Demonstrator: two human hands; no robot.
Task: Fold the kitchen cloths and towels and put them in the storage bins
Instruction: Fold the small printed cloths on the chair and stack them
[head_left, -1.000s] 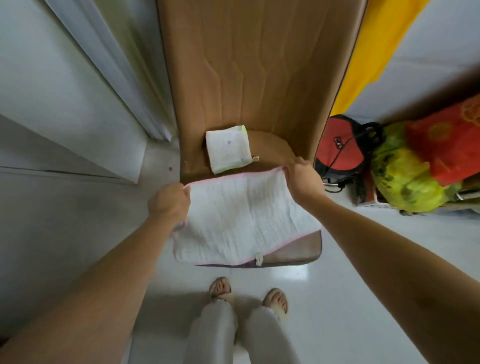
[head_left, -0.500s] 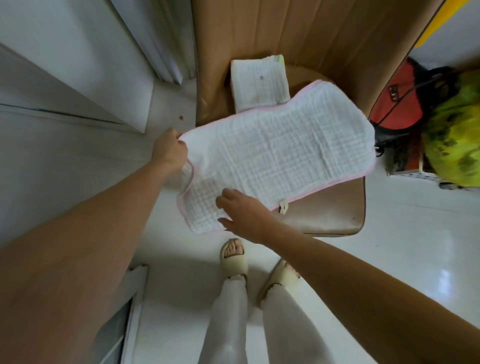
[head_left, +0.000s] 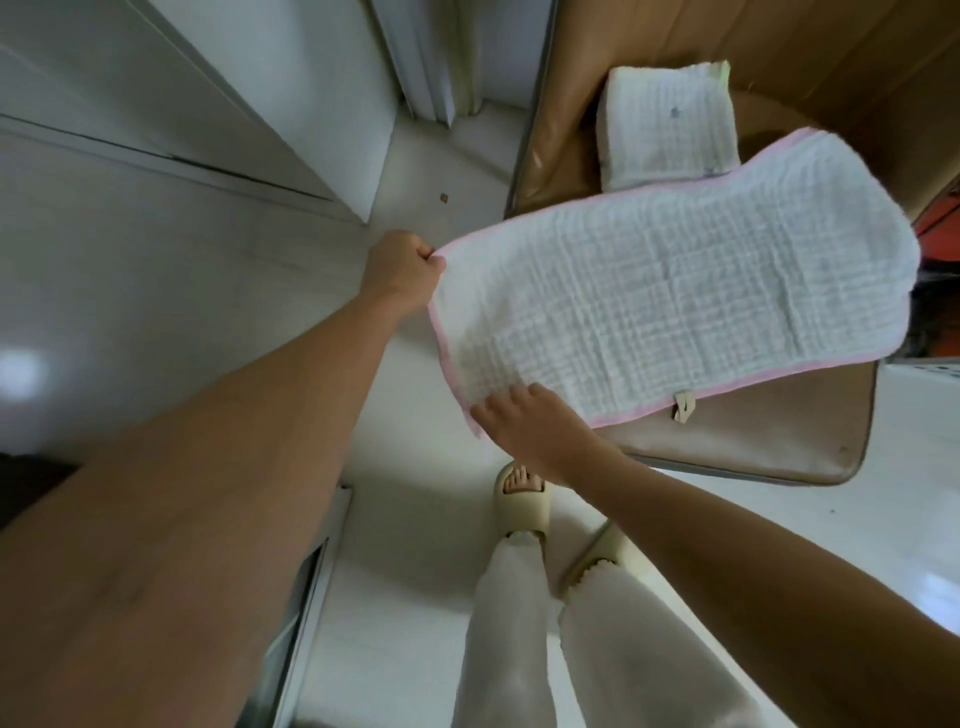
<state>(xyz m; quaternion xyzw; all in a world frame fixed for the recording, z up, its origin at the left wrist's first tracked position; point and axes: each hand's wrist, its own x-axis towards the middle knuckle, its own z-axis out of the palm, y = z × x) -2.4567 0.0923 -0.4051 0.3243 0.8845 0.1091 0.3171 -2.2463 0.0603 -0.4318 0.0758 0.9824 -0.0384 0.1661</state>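
Head view: left hand (head_left: 402, 270) and right hand (head_left: 540, 431) pinch the near corners of a pink-edged white waffle cloth (head_left: 670, 291) over the brown chair seat (head_left: 753, 441); green-edged white folded cloth (head_left: 667, 127) done at seat's back, no bin visible.

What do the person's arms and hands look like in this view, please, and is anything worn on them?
Both arms are bare as far up as the view shows: no sleeves, gloves, watch, rings or bracelets can be seen on the left hand or the right hand. Lower down, the person wears pale cream trousers with scalloped hems and cream slide sandals.
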